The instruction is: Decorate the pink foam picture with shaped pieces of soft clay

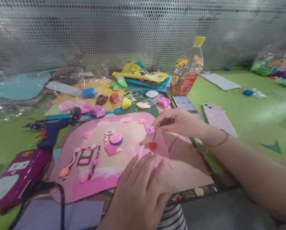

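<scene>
A pink craft board (pixel 90 175) lies in front of me, dotted with clay shapes: a snail-like swirl (pixel 114 140), a brown and pink frame figure (pixel 85 158) and a small red heart (pixel 153 146). My left hand (pixel 140 188) rests flat on the board's lower right part, fingers stretched out just below the heart. My right hand (pixel 175 122) hovers above the heart, fingers pinched on a thin dark pointed tool whose tip points down at it. A thin pink clay strip (pixel 135 120) curls along the board's top edge near that hand.
Bagged clay lumps in many colours (pixel 102 99) lie behind the board. A blue glue gun (pixel 50 129) and a magenta case (pixel 15 177) sit left, with a black cable. A tilted drink bottle (pixel 187 68), two phones (pixel 217 118) and a mesh wall stand beyond.
</scene>
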Motion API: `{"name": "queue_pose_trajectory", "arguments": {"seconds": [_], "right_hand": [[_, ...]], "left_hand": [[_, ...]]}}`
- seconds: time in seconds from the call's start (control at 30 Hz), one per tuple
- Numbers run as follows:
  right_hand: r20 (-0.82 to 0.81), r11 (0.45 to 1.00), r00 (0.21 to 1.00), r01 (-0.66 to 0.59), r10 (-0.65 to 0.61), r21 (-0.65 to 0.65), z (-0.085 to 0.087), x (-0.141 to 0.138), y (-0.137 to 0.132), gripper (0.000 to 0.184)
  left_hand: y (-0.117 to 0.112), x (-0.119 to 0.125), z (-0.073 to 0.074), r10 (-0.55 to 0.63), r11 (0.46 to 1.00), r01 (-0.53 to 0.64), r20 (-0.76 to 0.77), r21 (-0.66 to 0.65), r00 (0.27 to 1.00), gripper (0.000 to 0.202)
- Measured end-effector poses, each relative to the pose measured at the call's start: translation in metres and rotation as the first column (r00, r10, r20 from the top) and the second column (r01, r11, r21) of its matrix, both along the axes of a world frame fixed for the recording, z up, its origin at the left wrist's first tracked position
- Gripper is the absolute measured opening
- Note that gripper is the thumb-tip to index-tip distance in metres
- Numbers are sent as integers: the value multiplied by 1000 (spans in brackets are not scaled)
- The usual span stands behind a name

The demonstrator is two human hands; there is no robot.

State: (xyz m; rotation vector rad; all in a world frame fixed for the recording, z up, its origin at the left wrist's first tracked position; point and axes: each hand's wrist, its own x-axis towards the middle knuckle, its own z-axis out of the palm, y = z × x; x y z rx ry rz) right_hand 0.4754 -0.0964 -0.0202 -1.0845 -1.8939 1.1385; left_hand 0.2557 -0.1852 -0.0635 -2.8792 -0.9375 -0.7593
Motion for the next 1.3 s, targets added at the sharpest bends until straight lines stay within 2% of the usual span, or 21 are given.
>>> {"name": "queue_pose_trajectory", "arguments": {"seconds": [0.17,0.33,0.6,0.9,1.3], "right_hand": [[54,1000,999,-5,4,13,3,0,1,11],[73,1000,997,-2,1,9,-1,1,2,12],[74,999,997,-15,12,38,-1,3,2,13],[53,999,998,-43,43,-15,-2,2,1,14],[76,999,996,-37,36,17,-2,1,1,14]], "left_hand": [[3,0,-7,-28,996,35,-84,82,996,45],[3,-2,-12,-56,993,69,-138,95,989,47],[2,-1,-14,-53,996,59,-104,65,993,45],[4,-2,-14,-69,993,81,-129,88,989,48],[3,-3,-13,-73,993,86,-147,79,986,50]]}}
